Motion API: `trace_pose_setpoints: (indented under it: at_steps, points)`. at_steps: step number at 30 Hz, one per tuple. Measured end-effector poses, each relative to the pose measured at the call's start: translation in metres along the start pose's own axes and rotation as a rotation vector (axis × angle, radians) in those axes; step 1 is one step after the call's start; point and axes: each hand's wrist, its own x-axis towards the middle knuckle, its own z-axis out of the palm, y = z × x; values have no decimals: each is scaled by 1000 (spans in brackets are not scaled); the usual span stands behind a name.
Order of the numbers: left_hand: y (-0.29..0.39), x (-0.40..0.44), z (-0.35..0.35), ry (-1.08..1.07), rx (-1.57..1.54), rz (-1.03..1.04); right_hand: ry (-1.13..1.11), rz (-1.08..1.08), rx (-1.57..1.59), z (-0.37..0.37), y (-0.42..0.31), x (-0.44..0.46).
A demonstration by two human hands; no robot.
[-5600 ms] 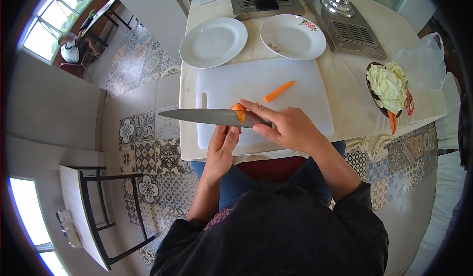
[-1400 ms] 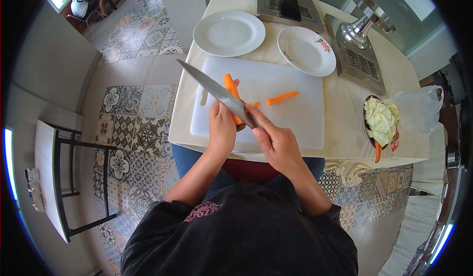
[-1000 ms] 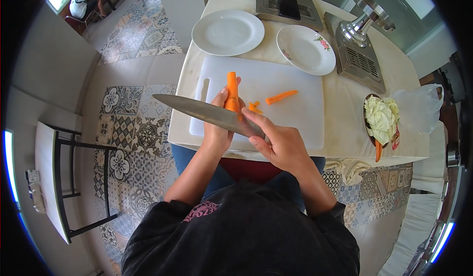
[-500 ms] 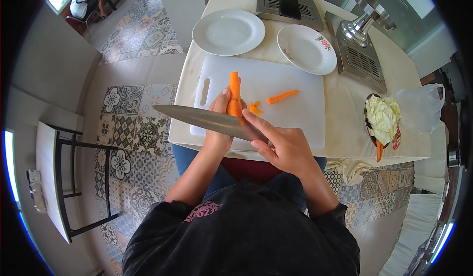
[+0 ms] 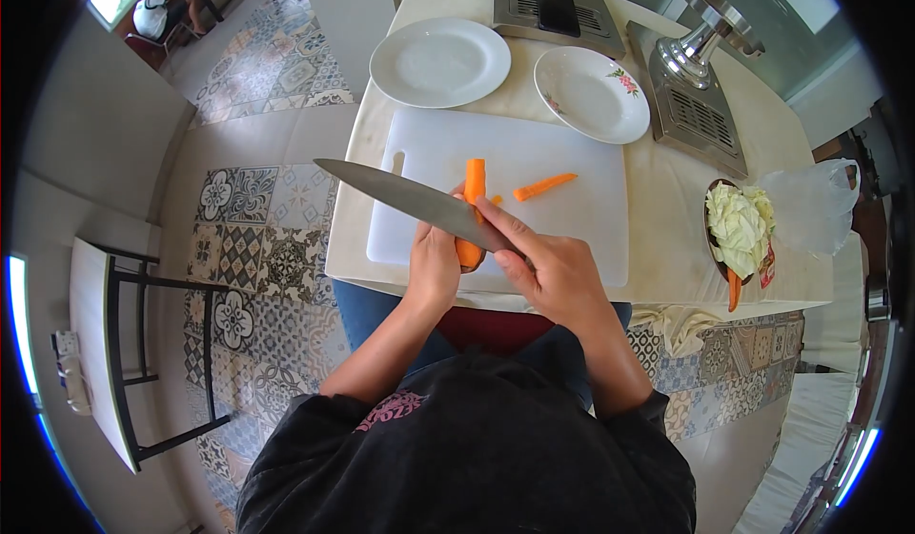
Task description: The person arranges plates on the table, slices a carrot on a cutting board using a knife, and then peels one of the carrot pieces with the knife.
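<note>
My left hand (image 5: 436, 265) is closed round a peeled orange carrot (image 5: 476, 177), its cut end pointing away from me over the white cutting board (image 5: 429, 143). In my right hand (image 5: 564, 277) is a large kitchen knife (image 5: 410, 197). The blade crosses over the carrot, tip toward the left, and hides part of it. My right forefinger lies along the blade near the handle, which the hand covers. On the board lie a thin carrot piece (image 5: 545, 187) and a few shavings, partly hidden behind the held carrot.
Beyond the board stand a white plate (image 5: 440, 62) and a flowered plate (image 5: 591, 96). Metal stands (image 5: 701, 115) sit farther back, one with a phone (image 5: 559, 12) on it. Cut cabbage (image 5: 739, 224) and a plastic bag (image 5: 810, 205) are at right. A person (image 5: 157, 10) sits far left.
The carrot has shifted a little right and closer to me. The knife has moved up along it, its blade now crossing nearer the carrot's middle.
</note>
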Motion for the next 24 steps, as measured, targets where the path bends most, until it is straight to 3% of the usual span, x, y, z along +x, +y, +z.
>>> trace_pose_setpoints:
  at_steps: [2, 7, 10, 14, 20, 23, 24]
  points:
    - [5, -3, -12, -163, -61, -66, -42, 86, 53, -6, 3, 1]
    - [20, -3, -4, -75, -81, -75, -122, 97, 237, -11, 2, 0]
    - [13, 7, -1, -54, -68, 0, -99, -85, 220, -2, -3, -3]
    - [18, 5, -5, -89, -6, 19, -162, 18, 159, -6, -10, -4]
    - [10, 5, -5, -36, -2, 46, -100, -23, 38, 0, -6, -3]
    - [23, -4, -5, -74, 30, -11, 63, -108, 55, 12, 4, -2]
    - [15, -5, -8, -83, 40, 6, 39, -49, 72, 7, 5, 0]
